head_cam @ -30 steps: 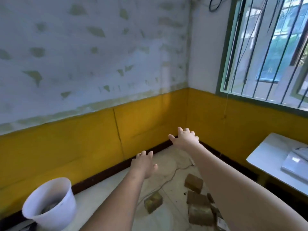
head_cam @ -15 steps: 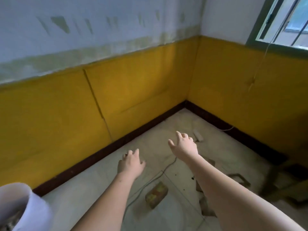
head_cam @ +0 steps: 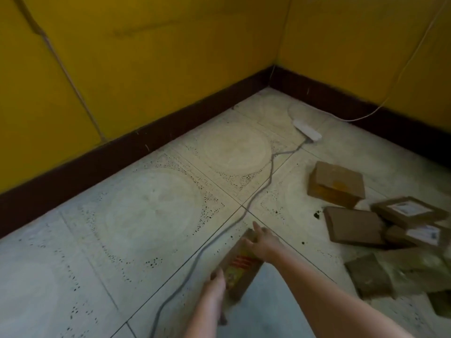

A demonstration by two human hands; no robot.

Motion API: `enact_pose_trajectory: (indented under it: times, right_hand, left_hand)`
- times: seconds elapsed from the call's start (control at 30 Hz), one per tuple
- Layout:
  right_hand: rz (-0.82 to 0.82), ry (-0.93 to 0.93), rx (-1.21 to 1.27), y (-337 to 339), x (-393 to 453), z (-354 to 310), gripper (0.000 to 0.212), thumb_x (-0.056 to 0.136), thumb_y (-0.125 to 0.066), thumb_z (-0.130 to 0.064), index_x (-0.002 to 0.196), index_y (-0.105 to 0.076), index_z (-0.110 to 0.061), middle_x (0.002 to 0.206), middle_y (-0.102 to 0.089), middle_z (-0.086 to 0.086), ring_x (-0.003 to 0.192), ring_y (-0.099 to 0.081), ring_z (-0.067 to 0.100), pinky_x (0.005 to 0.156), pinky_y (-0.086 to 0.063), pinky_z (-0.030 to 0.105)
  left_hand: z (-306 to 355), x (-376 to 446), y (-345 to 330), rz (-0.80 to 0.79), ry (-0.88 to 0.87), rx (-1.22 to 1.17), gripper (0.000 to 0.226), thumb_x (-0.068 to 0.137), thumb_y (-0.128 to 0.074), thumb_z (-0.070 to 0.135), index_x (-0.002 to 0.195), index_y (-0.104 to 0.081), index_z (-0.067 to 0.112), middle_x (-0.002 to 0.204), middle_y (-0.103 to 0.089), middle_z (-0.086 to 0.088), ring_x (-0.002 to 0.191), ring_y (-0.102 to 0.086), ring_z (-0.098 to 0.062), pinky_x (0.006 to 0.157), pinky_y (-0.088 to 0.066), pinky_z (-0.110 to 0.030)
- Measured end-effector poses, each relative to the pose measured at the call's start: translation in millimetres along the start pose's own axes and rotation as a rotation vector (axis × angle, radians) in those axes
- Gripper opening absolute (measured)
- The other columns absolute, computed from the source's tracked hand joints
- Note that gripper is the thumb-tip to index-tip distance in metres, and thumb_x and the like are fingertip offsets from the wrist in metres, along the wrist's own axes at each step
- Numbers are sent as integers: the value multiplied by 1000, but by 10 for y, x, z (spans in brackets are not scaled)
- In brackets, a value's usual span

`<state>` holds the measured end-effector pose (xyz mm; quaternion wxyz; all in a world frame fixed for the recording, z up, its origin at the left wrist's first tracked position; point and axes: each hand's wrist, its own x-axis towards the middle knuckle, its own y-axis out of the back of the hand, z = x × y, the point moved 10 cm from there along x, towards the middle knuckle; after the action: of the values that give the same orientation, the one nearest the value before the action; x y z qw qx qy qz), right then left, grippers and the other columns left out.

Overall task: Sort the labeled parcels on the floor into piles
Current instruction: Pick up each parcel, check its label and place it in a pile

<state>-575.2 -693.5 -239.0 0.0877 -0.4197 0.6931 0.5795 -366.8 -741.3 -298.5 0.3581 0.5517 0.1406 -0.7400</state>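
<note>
On the pale speckled floor tiles, both hands bracket a small brown cardboard parcel with a red-and-yellow label — right hand at its far end, left hand at the near end. Fingers touch it, but I cannot tell if they have closed. Likely step: picking it up; next, carry it clear of the grey cable toward the matte boxes at right.

Grey cable beside open floor
</note>
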Motion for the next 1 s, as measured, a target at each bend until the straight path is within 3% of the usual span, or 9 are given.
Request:
enact_pose_trajectory:
  times: [0.1,0.23,0.33,0.47,0.6,0.7,0.77,0.87,1.0]
  right_hand:
    - [-3,-73,173,29,-57,-56,79,86,-45,-73,148,-34,-26,145,-40,11,125,-50,34,100,-49,47]
    - [163,-228,561,1362,-1003,-134,90,82,-49,-78,145,-39,-14,144,-39,17,124,-50,36,104,-46,48]
    - [382,-326,828,3077,-2223,-155,77,83,-53,-72,134,-47,-14,139,-43,20,122,-49,36,104,-44,44]
    - [596,-205,1141,5526,-4298,-198,57,82,-57,-59,113,-51,-11,118,-61,15,99,-63,29,93,-53,46]
    - [828,-95,1276,7407,-6655,39,60,75,-53,-62,117,-45,-19,114,-58,9,104,-60,28,92,-53,53]
    - [974,-36,1314,8061,-8299,395,69,70,-47,-62,130,-43,-27,117,-59,8,105,-60,27,92,-54,52]
    - [1056,-8,1327,8129,-9240,720,56,79,-44,-57,128,-45,-29,113,-60,10,99,-62,26,78,-60,42]
    - [1107,8,1364,7743,-10398,1355,42,95,-42,-52,128,-48,-27,115,-59,13,100,-62,29,74,-60,39]
    - [1141,-8,1404,6788,-11738,2276,39,81,-52,-61,109,-53,-34,116,-58,8,103,-59,26,72,-56,35]
  left_hand:
    - [68,-50,-201,-121,-18,-224,67,92,-42,67,132,-51,14,126,-60,-15,113,-57,-38,89,-52,-51]
    - [1044,-1247,99,-49,-209,-254,70,87,-47,69,124,-51,10,119,-62,-17,106,-62,-36,92,-53,-52]
    - [2272,-3002,186,-72,-462,-262,57,92,-50,59,119,-48,9,121,-61,-20,107,-63,-38,94,-51,-53]
    - [3600,-6003,-118,-255,-754,-218,36,92,-57,46,113,-47,18,114,-64,-15,99,-65,-32,89,-55,-50]
    - [4260,-8904,-615,-424,-998,-141,37,94,-57,42,122,-44,21,105,-61,-7,81,-62,-15,58,-49,-26]
    - [4049,-10600,-1088,-578,-1046,5,42,97,-50,49,126,-38,21,104,-56,-4,83,-58,-12,65,-50,-28]
    - [3611,-11457,-1360,-670,-1105,105,41,98,-46,51,126,-39,21,109,-57,-5,85,-57,-13,64,-52,-24]
    - [2611,-12274,-1696,-830,-1108,168,58,92,-53,57,135,-39,21,117,-60,-10,98,-63,-25,66,-56,-34]
    - [934,-12814,-2112,-1018,-1051,235,87,74,-65,68,143,-28,31,127,-55,-6,104,-59,-22,78,-58,-43]
